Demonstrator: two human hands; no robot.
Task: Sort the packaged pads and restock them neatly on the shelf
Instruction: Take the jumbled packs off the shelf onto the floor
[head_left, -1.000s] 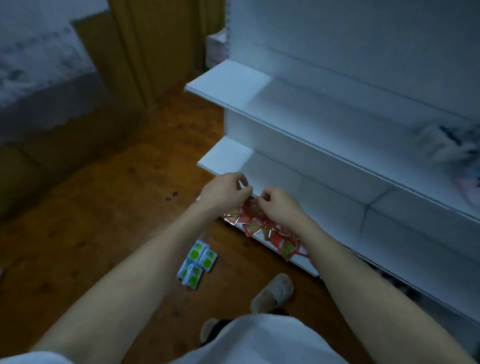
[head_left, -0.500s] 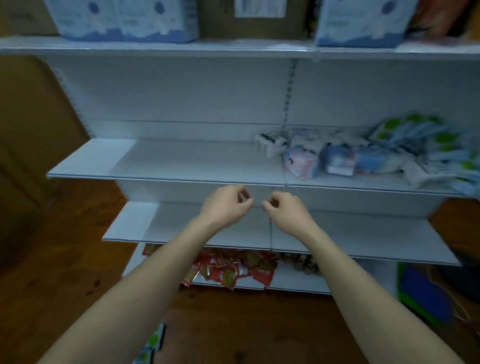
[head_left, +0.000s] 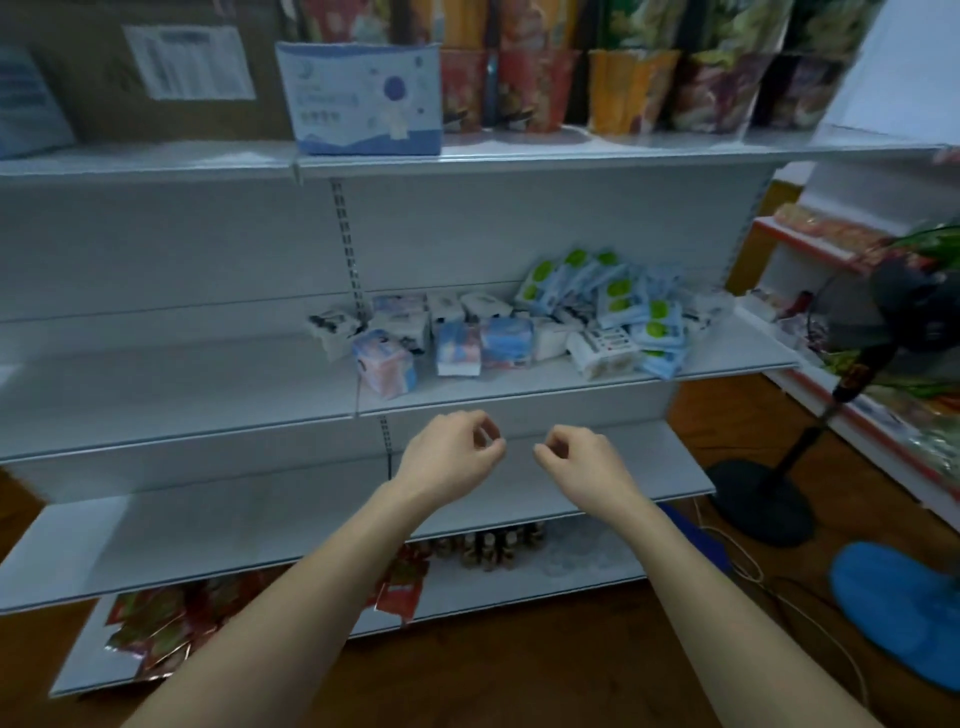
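A loose pile of packaged pads (head_left: 498, 327) in white, pink and blue wraps lies on the right half of the middle shelf (head_left: 208, 395). Blue packs with green spots (head_left: 618, 301) are heaped at the pile's right end. My left hand (head_left: 449, 457) and my right hand (head_left: 582, 460) hover side by side in front of the shelf below the pile. Both have loosely curled fingers and hold nothing. Neither touches a pack.
Red sachets (head_left: 150, 623) and small bottles (head_left: 488, 548) sit on the bottom shelf. A white and blue box (head_left: 363, 98) and snack bags (head_left: 623, 78) stand on the top shelf. A standing fan (head_left: 872, 332) with its base (head_left: 761, 499) and a blue slipper (head_left: 904, 603) are at the right.
My view rose from the bottom shelf and floor and turned right to the middle shelf. Both hands lifted off the red sachets and drew slightly apart, holding nothing.
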